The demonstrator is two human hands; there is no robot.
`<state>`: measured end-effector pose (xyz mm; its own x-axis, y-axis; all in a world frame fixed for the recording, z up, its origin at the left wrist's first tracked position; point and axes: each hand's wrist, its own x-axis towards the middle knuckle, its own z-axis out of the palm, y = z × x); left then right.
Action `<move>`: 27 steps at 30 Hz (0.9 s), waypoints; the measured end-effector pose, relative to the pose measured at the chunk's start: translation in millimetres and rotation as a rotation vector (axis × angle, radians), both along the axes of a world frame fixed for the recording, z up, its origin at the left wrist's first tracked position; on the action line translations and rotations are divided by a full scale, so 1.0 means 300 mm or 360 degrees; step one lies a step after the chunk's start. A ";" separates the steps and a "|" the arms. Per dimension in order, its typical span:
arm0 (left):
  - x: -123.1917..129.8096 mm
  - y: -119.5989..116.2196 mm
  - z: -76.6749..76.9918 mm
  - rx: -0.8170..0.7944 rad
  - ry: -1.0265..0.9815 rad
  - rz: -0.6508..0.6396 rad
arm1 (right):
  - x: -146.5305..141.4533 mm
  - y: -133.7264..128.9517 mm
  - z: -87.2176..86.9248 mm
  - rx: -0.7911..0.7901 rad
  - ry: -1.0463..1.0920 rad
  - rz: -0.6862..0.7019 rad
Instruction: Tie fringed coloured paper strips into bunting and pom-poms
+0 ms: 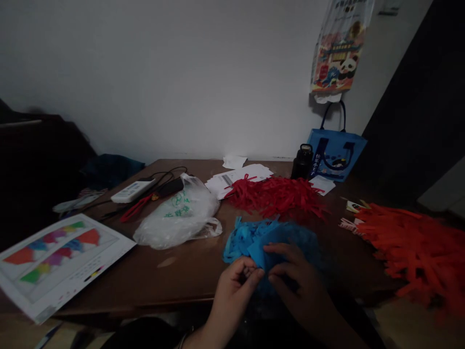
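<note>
Both hands meet at the table's front edge over a blue sheet of tissue-like material [262, 245], which has strips of the same blue around it. My left hand [238, 281] is closed, its thumb and finger pinching the sheet's lower edge. On the other side of it, my right hand [292, 271] has curled fingers, with the thumb and fingertips against the sheet. Behind the sheet lies a heap of blue strips [241, 235]. Farther back is a pile of red strips [279, 194].
A white plastic bag [174, 218] and a printed sheet [61, 261] are to the left, near a white power strip [133, 190]. Orange strips [421, 247] hang over the right edge. At the back stand a black bottle [302, 162] and a blue bag [337, 152].
</note>
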<state>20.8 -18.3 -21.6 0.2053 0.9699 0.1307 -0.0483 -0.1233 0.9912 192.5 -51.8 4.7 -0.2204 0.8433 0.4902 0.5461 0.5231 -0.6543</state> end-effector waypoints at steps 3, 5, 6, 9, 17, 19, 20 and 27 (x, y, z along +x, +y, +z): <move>0.001 -0.002 -0.003 -0.0006 -0.0011 -0.0006 | -0.001 0.000 -0.001 0.0025 -0.0005 -0.0011; 0.000 -0.003 -0.002 -0.0006 -0.0009 -0.0002 | -0.003 0.002 -0.003 0.0051 -0.0002 -0.0017; -0.001 -0.003 -0.002 -0.0005 -0.0007 0.0001 | -0.004 0.004 -0.005 0.0063 -0.0006 -0.0016; -0.002 -0.003 0.001 -0.0010 0.0001 0.0011 | -0.007 0.008 -0.010 0.0095 -0.0027 -0.0019; 0.001 -0.002 0.005 -0.0004 0.0040 0.0025 | -0.005 -0.001 -0.002 0.0054 -0.0009 -0.0003; -0.001 -0.002 0.005 -0.0006 0.0044 0.0012 | -0.002 -0.004 0.002 0.0040 -0.0014 0.0023; -0.002 -0.003 0.005 -0.0011 0.0042 0.0006 | -0.001 -0.005 0.002 0.0039 -0.0019 0.0029; 0.000 -0.006 0.004 0.0005 0.0030 0.0030 | -0.005 0.000 -0.005 0.0015 -0.0048 -0.0008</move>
